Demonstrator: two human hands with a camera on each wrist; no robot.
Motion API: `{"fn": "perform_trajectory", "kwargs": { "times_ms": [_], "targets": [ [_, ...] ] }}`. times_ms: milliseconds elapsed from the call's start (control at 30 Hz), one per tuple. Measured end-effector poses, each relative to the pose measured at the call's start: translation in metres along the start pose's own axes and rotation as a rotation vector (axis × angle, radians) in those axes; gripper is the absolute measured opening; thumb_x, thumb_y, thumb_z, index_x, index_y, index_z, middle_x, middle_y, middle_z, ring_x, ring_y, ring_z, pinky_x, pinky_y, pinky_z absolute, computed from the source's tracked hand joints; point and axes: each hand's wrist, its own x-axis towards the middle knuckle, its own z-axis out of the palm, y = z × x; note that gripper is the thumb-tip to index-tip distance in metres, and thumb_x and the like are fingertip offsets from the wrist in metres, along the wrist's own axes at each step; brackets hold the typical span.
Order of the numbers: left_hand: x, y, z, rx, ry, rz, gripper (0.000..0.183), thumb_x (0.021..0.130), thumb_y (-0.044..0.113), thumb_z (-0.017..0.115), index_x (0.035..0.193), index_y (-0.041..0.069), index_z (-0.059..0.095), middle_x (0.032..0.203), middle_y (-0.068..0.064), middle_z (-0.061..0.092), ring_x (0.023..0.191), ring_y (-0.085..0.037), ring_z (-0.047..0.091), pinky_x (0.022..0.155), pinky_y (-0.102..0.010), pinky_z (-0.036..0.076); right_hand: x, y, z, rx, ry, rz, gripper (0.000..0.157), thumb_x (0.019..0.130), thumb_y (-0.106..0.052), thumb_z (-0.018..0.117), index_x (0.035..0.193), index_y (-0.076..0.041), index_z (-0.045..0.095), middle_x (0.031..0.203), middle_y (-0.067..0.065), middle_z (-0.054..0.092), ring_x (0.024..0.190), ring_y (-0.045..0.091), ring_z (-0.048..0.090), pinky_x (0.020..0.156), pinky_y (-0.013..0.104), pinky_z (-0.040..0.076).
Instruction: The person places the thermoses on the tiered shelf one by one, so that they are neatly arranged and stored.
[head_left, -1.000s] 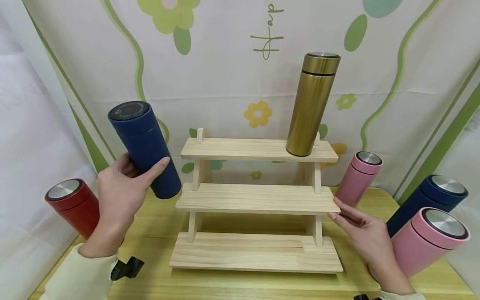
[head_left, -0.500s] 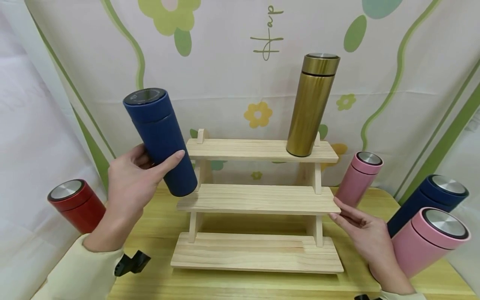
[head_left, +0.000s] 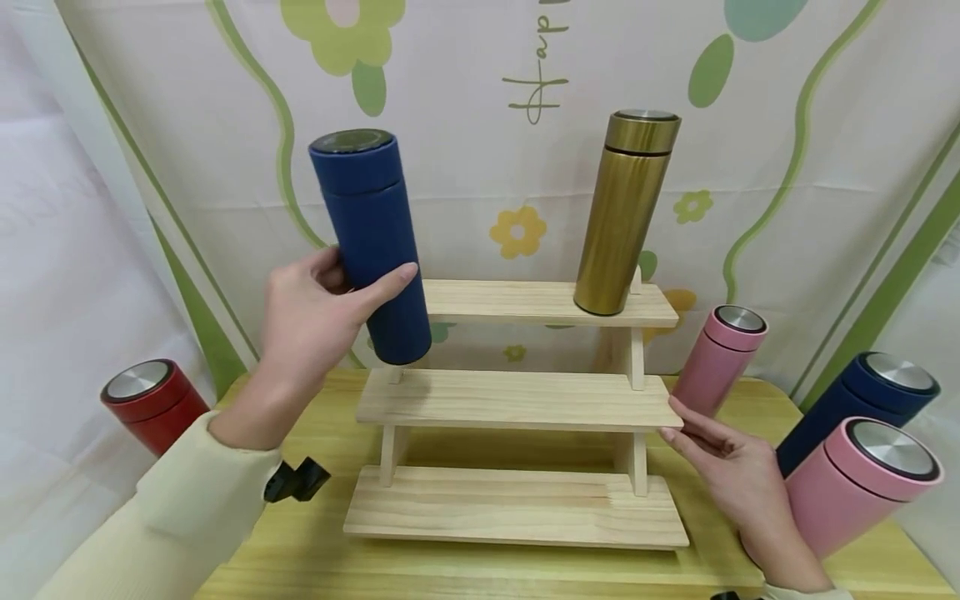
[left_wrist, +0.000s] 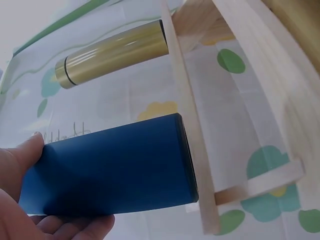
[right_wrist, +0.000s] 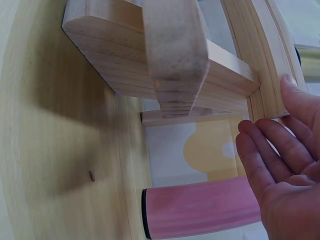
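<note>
At far left, a white side cloth [head_left: 52, 275], with a red bottle [head_left: 155, 408] near it, partly hidden behind a cream sleeve [head_left: 195, 492]. Next, the left hand [head_left: 311, 312], thumb and fingers wrapped round a blue bottle [head_left: 375, 242], held up and slightly tilted, lid uppermost, before the top shelf's [head_left: 495, 300] left end; contact there impossible to tell. Across the back, a pale backdrop [head_left: 465, 150] printed with flowers [head_left: 519, 248], leaves [head_left: 710, 71], green vines [head_left: 804, 125] and sideways lettering [head_left: 536, 92]. In the middle, a three-step wooden stand [head_left: 517, 504] on a yellowish wood-grain surface [head_left: 480, 579], shaded underneath. On the top shelf's right end, a gold bottle [head_left: 626, 217], upright. Farther right, a small pink bottle [head_left: 716, 367] just behind the right hand [head_left: 738, 475], thumb and fingertip pinching the middle shelf's [head_left: 517, 398] right corner. At far right, a dark blue bottle [head_left: 855, 400], partly behind a larger pink bottle [head_left: 858, 492], near another pale cloth [head_left: 918, 300].
</note>
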Motion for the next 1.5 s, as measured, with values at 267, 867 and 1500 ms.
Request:
{"fn": "perform_trajectory", "kwargs": {
  "times_ms": [267, 867, 1500],
  "targets": [
    [0.010, 0.007, 0.012, -0.052, -0.025, -0.011, 0.076, 0.084, 0.058, 0.089, 0.142, 0.014, 0.068, 0.132, -0.007, 0.078, 0.118, -0.021, 0.076, 0.110, -0.044, 0.061, -0.004, 0.004, -0.001, -0.003, -0.012, 0.021, 0.058, 0.094, -0.045, 0.084, 0.146, -0.024, 0.069, 0.109, -0.035, 0.073, 0.099, -0.022, 0.066, 0.077, 0.005, 0.056],
    [0.029, 0.001, 0.024, -0.049, -0.020, -0.037, 0.079, 0.086, 0.057, 0.088, 0.145, 0.009, 0.065, 0.136, -0.010, 0.076, 0.122, -0.023, 0.075, 0.115, -0.045, 0.058, -0.008, 0.008, 0.002, -0.064, -0.014, 0.044, 0.059, 0.093, -0.054, 0.082, 0.145, -0.029, 0.070, 0.115, -0.031, 0.073, 0.098, -0.023, 0.064, 0.075, 0.007, 0.057],
    [0.055, 0.008, 0.037, -0.113, 0.006, -0.034, 0.072, 0.089, 0.052, 0.087, 0.145, 0.012, 0.066, 0.134, -0.009, 0.077, 0.120, -0.024, 0.076, 0.114, -0.044, 0.058, -0.002, 0.000, -0.001, -0.047, -0.010, 0.000, 0.057, 0.094, -0.051, 0.083, 0.144, -0.028, 0.070, 0.113, -0.031, 0.073, 0.099, -0.023, 0.064, 0.075, 0.007, 0.057]
  ]
}}
